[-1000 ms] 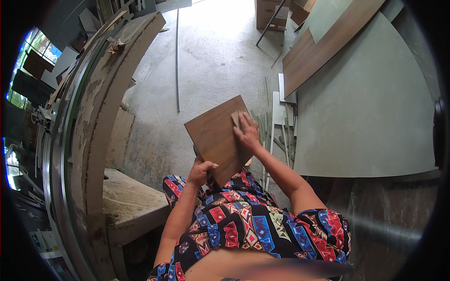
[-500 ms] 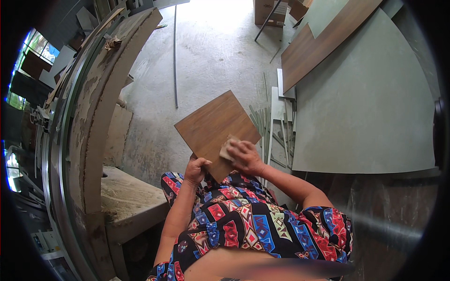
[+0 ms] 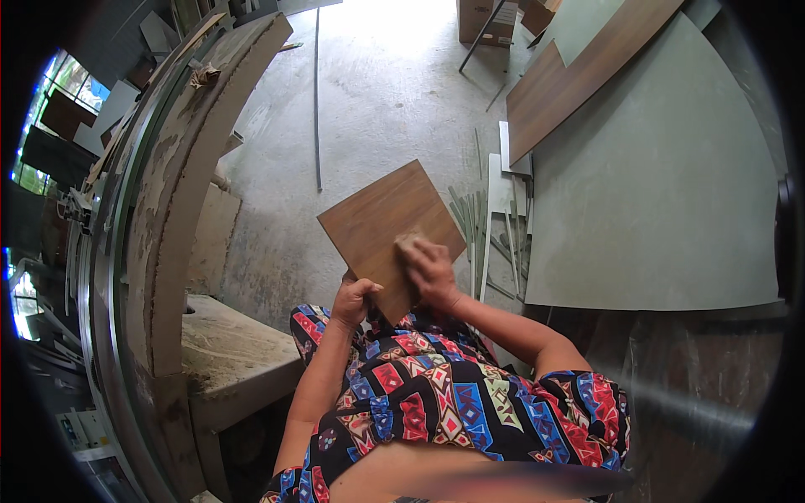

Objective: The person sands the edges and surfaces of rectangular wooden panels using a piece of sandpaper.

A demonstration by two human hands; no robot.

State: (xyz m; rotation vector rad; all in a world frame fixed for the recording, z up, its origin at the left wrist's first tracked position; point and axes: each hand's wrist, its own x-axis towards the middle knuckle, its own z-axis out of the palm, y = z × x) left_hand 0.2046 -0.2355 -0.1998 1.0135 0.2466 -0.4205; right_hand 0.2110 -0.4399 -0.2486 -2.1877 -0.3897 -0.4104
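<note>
A square brown wood-grain board (image 3: 377,214) is held tilted above my lap. My left hand (image 3: 352,299) is closed on its near left edge, thumb on the top face and fingers underneath. My right hand (image 3: 431,272), slightly blurred, presses a small beige rag (image 3: 407,241) flat against the board's face, right of its middle. The fingers cover much of the rag, so whether it is cloth or folded abrasive is hard to make out.
On the left runs a long machine beam (image 3: 168,210) with a dusty ledge (image 3: 231,339) beside my leg. Thin strips (image 3: 476,226) lie on the floor at right, next to a large grey-green sheet (image 3: 654,193) and a notched brown panel (image 3: 570,80). A cardboard box (image 3: 486,23) stands far off.
My right hand and the rag have slid a little up the board, away from me. The board has shifted very slightly right, and my left hand keeps its hold.
</note>
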